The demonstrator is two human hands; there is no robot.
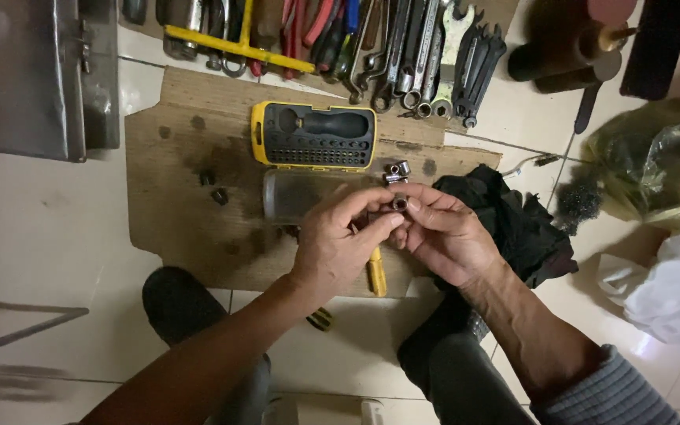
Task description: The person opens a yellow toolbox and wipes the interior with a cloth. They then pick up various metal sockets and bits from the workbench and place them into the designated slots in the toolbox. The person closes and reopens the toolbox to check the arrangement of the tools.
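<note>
My right hand (449,234) pinches a small metal socket (400,204) between thumb and fingers. My left hand (338,240) meets it from the left, its fingertips on the same socket, and a yellow-handled driver (376,273) sticks out below its palm. Both hands hover over a stained cardboard sheet (179,205). Just beyond them lie an open yellow-and-black bit case (314,135), its clear lid (297,194) and two more metal sockets (396,171).
A row of wrenches (434,55) and pliers (308,31) lies at the top. A black rag (517,224) sits right of the hands, plastic bags (659,161) farther right, a metal box (37,75) at top left. Small dark bits (214,187) rest on the cardboard.
</note>
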